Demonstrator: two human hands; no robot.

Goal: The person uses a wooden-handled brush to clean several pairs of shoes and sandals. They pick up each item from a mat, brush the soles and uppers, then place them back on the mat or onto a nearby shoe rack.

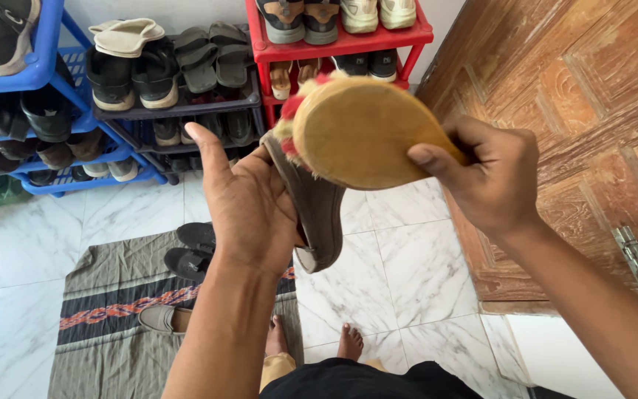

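My left hand [249, 203] holds a grey-brown slip-on shoe [315, 214] at chest height, its sole side turned toward me, thumb raised. My right hand [492, 181] grips a wooden brush [359, 133] by its handle end; the oval wooden back faces me and red and pale bristles show round its far edge. The brush rests against the upper part of the shoe.
A blue shoe rack [38, 70], a dark rack [179, 107] and a red rack [337, 48], all full of footwear, stand against the wall. A grey striped mat [112, 318] on the marble floor carries black sandals [193, 247] and another grey shoe [164, 319]. A wooden door [577, 111] is on the right.
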